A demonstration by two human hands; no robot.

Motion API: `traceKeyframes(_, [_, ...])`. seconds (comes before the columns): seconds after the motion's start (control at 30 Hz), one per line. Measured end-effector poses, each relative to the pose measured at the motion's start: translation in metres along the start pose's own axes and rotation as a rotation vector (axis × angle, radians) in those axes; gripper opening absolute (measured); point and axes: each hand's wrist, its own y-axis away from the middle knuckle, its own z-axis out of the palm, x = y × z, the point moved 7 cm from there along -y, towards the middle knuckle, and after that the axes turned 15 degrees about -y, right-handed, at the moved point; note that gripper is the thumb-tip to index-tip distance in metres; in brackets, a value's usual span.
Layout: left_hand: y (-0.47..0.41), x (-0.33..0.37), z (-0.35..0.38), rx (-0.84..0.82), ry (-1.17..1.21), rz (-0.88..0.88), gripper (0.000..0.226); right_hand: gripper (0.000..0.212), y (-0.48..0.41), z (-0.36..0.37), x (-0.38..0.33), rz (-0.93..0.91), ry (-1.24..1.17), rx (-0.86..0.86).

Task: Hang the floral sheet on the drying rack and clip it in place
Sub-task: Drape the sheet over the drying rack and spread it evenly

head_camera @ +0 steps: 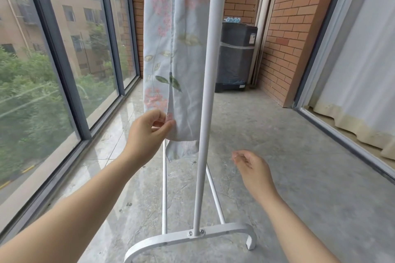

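The floral sheet (171, 49) hangs in folds from the top centre of the frame, just left of the drying rack (208, 92) upright. The left hand (147, 132) pinches its lower edge at mid-frame. The right hand (254, 168), lower right of centre, hangs loosely curled and holds nothing. A dark washing machine (235, 57) stands behind by the brick wall (288, 28), and windows (64, 70) fill the left.
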Motion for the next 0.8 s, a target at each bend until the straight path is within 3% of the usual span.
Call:
traceKeyframes(0.23, [0.017, -0.023, -0.016, 0.087, -0.205, 0.004, 0.025, 0.010, -0.017, 0.018, 0.038, 0.099, 0.033, -0.069])
traceKeyframes(0.53, [0.057, -0.075, 0.010, 0.038, -0.313, -0.140, 0.028, 0.014, -0.042, 0.024, 0.065, 0.179, 0.031, -0.083])
traceKeyframes(0.8, [0.070, -0.094, 0.034, -0.035, -0.344, -0.189, 0.032, 0.015, -0.038, 0.039, 0.063, 0.274, -0.157, -0.135])
